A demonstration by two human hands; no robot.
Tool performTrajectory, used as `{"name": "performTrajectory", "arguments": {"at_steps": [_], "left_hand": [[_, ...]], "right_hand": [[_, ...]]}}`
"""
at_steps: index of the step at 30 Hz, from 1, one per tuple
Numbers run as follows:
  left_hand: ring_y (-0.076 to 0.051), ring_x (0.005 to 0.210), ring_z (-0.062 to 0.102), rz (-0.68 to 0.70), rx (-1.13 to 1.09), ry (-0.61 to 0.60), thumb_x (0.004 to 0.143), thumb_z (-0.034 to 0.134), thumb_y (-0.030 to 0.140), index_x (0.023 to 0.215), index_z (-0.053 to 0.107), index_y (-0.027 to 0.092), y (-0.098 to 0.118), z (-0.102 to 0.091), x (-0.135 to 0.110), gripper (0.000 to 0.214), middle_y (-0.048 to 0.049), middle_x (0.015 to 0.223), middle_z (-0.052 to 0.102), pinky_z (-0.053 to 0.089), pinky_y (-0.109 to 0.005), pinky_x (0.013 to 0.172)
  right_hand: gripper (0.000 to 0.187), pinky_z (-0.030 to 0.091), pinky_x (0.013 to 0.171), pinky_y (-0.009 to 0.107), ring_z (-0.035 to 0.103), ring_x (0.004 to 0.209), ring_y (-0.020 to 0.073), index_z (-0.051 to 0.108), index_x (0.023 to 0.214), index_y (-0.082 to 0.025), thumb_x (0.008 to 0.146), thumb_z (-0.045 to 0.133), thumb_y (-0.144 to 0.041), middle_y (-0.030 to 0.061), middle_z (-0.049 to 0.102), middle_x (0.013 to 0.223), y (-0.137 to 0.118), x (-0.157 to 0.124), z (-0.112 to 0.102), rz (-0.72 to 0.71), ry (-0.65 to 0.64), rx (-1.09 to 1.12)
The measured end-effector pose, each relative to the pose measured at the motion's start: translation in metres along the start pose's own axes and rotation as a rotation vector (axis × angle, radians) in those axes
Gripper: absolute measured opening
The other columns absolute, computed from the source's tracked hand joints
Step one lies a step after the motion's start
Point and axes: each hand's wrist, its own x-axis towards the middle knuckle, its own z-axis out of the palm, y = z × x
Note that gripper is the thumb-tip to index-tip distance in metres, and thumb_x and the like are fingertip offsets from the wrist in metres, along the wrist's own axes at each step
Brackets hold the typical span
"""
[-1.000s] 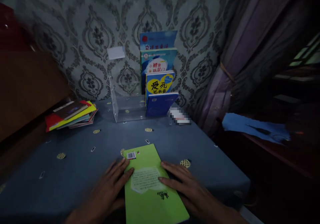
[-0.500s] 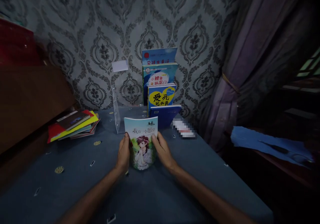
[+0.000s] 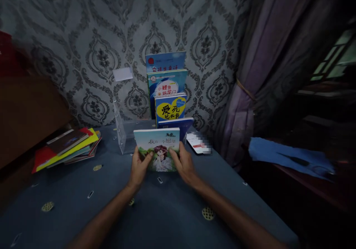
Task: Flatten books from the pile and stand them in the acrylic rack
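From my remote post I see a dim room: a grey damask-patterned wall (image 3: 128,30) behind a table (image 3: 172,212) covered in dark blue-grey with small yellow motifs, and a tied purple curtain (image 3: 244,123) past its right edge. A slanting pile of thin, colourful books (image 3: 68,145) lies toward the far left corner; a white-screened phone (image 3: 194,141) (partly pixelated on my feed) lies by the right edge. Near the far edge, upright blue and yellow books (image 3: 167,78) stand by a clear plastic rack (image 3: 120,132).

Just in front of them is a pale blue-and-green paperback (image 3: 160,158), its cover bearing dark lettering and a drawn, reddish-haired figure. The left hand (image 3: 139,167) and right hand (image 3: 185,163) grip its opposite sides, thumbs over the cover.
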Motion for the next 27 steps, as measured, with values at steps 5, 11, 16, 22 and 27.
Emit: {"name": "performTrajectory", "arguments": {"at_steps": [5,11,16,22,27], "left_hand": [[-0.026,0.117,0.061,-0.074,0.051,-0.028,0.07,0.077,0.044,0.119,0.053,0.02,-0.029,-0.005,-0.008,0.059,-0.0091,0.12,0.067,0.045,-0.039,0.103],[-0.028,0.126,0.055,-0.126,0.102,0.013,0.069,0.076,0.047,0.12,0.052,0.021,-0.036,-0.008,-0.011,0.062,-0.0104,0.127,0.063,0.042,-0.04,0.106],[-0.027,0.123,0.057,-0.095,0.122,-0.016,0.072,0.075,0.044,0.118,0.054,0.022,-0.031,-0.003,-0.005,0.056,-0.0087,0.122,0.065,0.045,-0.037,0.103],[-0.025,0.121,0.057,-0.028,0.148,-0.03,0.072,0.071,0.041,0.116,0.054,0.021,-0.031,0.02,0.013,0.051,-0.0079,0.121,0.064,0.044,-0.036,0.104],[-0.023,0.116,0.058,0.122,0.22,-0.058,0.076,0.066,0.039,0.113,0.054,0.02,-0.029,0.04,0.046,0.044,-0.008,0.118,0.063,0.042,-0.037,0.104]], "right_hand": [[0.024,0.051,0.067,0.031,0.068,0.077,0.0213,0.05,0.111,-0.021,0.092,0.051,-0.035,0.0056,0.071,0.089,0.016,-0.018,-0.001,-0.01,-0.071,-0.028],[0.027,0.049,0.064,0.031,0.065,0.069,0.02,0.05,0.112,-0.022,0.086,0.055,-0.029,0.0035,0.07,0.085,0.015,-0.017,-0.004,0.066,-0.095,-0.076],[0.035,0.049,0.069,0.034,0.065,0.075,0.0223,0.051,0.113,-0.021,0.077,0.052,-0.02,0.0061,0.071,0.092,0.018,-0.011,-0.008,0.092,-0.114,-0.082],[0.034,0.046,0.069,0.034,0.061,0.071,0.0229,0.052,0.109,-0.02,0.075,0.049,-0.022,0.0054,0.068,0.084,0.029,0.005,-0.016,0.132,-0.053,-0.223],[0.035,0.044,0.068,0.034,0.06,0.075,0.0248,0.053,0.11,-0.019,0.076,0.048,-0.026,0.0071,0.067,0.086,0.029,0.036,-0.036,0.114,-0.008,-0.301]]}}
